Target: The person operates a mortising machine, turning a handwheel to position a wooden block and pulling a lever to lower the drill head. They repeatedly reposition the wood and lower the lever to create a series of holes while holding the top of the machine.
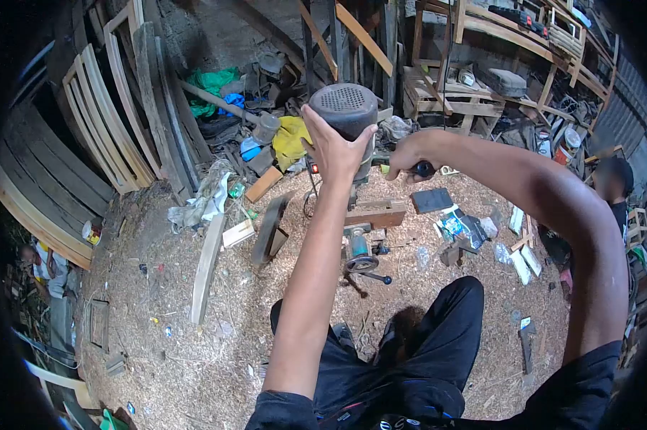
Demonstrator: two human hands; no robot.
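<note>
Machine with black perforated cap [343, 100], upright above reddish-brown wooden block [385, 218]. Likely heavy, rigid; steady by barrel, where left hand [334, 149] clasps. Right hand [407, 156] curled at round black knob [424, 169], grip unclear.

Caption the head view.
Left hand on a black, cylindrical machine housing with perforated top, right hand at a round black knob, over pale wood shavings.

The vented cap [343, 99] looks like matt plastic.

Curved timber [105, 122] leans along a dim workshop's wall [216, 32] above a brightly lit, shavings-strewn floor [173, 287].
</note>
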